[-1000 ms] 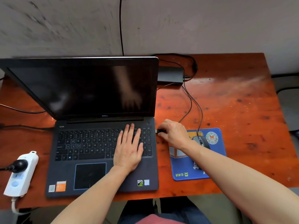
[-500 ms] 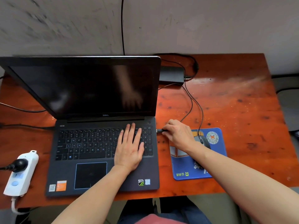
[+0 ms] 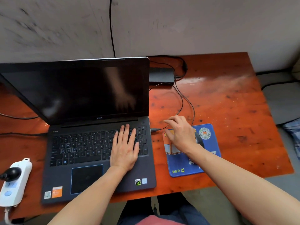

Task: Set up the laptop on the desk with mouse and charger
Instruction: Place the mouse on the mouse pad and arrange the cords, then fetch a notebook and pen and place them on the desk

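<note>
Right hand (image 3: 180,133) is off the mouse's USB plug (image 3: 155,129), fingers loosely spread, holding nothing, hovering above the left part of the mouse pad (image 3: 178,163). The plug sits at the laptop (image 3: 81,148) right side and looks seated, so the mouse hookup is probably done. Left hand (image 3: 125,150) lies flat on the keyboard's right half, bracing. Mouse (image 3: 199,141) is on the pad, partly hidden by the wrist, near the surface (image 3: 227,111) front edge. Charger brick (image 3: 160,75) lies behind the screen at the far edge. Half a second ago the right hand pinched the plug at the port; the left hand is unchanged.
</note>
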A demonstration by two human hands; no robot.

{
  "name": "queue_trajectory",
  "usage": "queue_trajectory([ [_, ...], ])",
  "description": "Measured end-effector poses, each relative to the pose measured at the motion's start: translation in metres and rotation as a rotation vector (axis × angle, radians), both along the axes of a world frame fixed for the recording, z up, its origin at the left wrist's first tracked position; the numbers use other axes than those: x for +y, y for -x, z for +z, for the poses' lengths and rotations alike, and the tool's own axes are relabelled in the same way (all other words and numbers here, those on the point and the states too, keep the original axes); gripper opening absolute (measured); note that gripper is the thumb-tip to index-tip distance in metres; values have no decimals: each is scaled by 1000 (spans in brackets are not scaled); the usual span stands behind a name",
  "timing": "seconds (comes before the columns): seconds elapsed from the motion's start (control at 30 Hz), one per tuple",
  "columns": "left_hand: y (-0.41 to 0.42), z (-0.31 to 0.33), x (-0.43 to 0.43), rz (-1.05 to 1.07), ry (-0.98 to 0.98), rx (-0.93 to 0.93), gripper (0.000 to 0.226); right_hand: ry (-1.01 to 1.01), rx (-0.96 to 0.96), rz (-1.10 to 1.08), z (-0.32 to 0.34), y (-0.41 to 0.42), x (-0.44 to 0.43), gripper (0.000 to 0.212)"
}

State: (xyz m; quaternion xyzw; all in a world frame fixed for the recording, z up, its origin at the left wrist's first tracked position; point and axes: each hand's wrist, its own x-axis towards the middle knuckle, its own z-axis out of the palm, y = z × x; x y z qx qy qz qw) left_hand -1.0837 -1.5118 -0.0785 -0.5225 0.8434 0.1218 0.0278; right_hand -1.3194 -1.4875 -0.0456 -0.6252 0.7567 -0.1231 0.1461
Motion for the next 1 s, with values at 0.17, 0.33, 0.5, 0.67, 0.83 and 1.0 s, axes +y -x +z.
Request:
queue_trajectory([
  [0.17, 1, 4, 0, -4, -10, -4, 58, -184, 20, -442, -2, 27, 59, 66],
  [0.33, 5, 12, 0, -34, 13, -31, 57, -262, -76, -495, -8, 27, 75, 74],
  [0.5, 2, 17, 3, -47, -34, -90, 52, -263, -70, -486, -6, 24, 77, 75],
  [0.67, -8, 26, 23, -39, -66, -145, 52, -325, -36, -433, -2, 29, 79, 78],
  [0.83, -22, 54, 47, 54, -47, -106, 36, -246, 54, -243, 19, 22, 61, 74],
  [1.0, -38, 90, 88, 291, -38, -59, 26, -148, 43, 90, 50, -11, 44, 54],
])
